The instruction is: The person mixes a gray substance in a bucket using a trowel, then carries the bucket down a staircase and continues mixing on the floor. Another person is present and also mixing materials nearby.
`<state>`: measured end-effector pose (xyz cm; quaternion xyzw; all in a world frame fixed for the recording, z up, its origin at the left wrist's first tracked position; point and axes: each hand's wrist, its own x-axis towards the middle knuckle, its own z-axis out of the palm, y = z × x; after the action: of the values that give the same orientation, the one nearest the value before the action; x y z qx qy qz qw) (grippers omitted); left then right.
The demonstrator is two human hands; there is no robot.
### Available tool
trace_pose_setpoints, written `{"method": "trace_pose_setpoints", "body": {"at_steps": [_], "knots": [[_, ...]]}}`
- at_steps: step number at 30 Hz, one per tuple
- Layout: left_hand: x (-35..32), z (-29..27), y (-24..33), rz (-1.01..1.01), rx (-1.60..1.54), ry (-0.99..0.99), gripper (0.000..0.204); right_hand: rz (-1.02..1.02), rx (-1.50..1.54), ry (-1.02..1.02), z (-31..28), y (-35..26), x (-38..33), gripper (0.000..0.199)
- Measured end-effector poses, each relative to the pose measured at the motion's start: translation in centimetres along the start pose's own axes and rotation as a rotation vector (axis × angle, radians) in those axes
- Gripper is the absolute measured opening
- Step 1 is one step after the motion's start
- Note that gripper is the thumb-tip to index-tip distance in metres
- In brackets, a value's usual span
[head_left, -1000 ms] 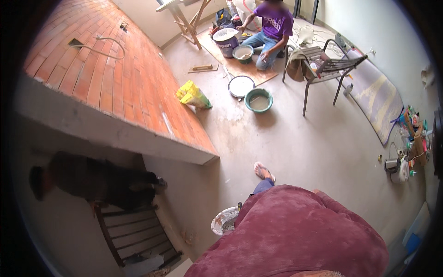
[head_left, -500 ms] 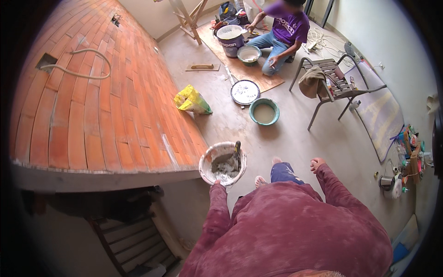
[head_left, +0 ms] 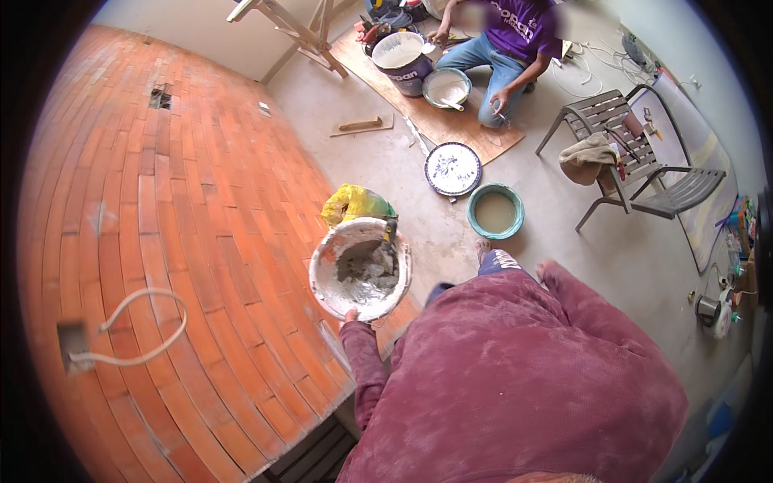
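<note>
My left hand (head_left: 351,315) grips the near rim of a white, plaster-smeared bucket (head_left: 324,279), holding it out beside the brick wall. Grey wet mix (head_left: 366,274) coats the bucket's inside. A tool with a dark and yellow handle (head_left: 390,233) leans against the far right of its rim; its working end is hidden in the mix. To the right of my legs, my right hand (head_left: 547,270) hangs low at the end of its sleeve. Its fingers are blurred, and I make out nothing in them.
An orange brick wall (head_left: 185,217) with a loose pale conduit (head_left: 153,291) fills the left. Ahead are a yellow bag (head_left: 354,204), a teal basin (head_left: 496,211), a round lid (head_left: 452,169) and a wooden float (head_left: 361,125). Beyond, a person (head_left: 499,60) kneels by buckets. A chair (head_left: 620,137) stands right.
My view has swung and moved forward along the brick wall. The bucket in my left hand now overlaps the yellow bag. My right hand has drawn in closer to my leg.
</note>
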<state>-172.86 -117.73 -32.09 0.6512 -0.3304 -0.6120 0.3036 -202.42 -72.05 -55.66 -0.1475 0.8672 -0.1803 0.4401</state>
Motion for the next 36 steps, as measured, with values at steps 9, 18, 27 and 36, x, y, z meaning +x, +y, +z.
{"method": "trace_pose_setpoints", "body": {"at_steps": [9, 18, 27, 36], "knots": [[8.1, 5.3, 9.8, 0.021, -0.029, -0.14, 0.047, 0.05, 0.698, 0.116, -14.9, -24.8, 10.7, 0.027], [22.1, 16.9, 16.8, 0.053, -0.073, -0.107, 0.05, 0.013, -0.161, 0.079, -8.1, -21.8, 17.7, 0.028], [34.2, 28.5, 31.4, 0.196, 0.025, -0.143, 0.04, 0.242, 0.384, -0.036, -16.2, -44.8, 22.8, 0.019], [43.0, 39.3, 41.1, 0.184, 0.047, -0.292, 0.044, 0.11, 0.076, -0.079, -19.9, -54.6, 38.3, 0.028]]}}
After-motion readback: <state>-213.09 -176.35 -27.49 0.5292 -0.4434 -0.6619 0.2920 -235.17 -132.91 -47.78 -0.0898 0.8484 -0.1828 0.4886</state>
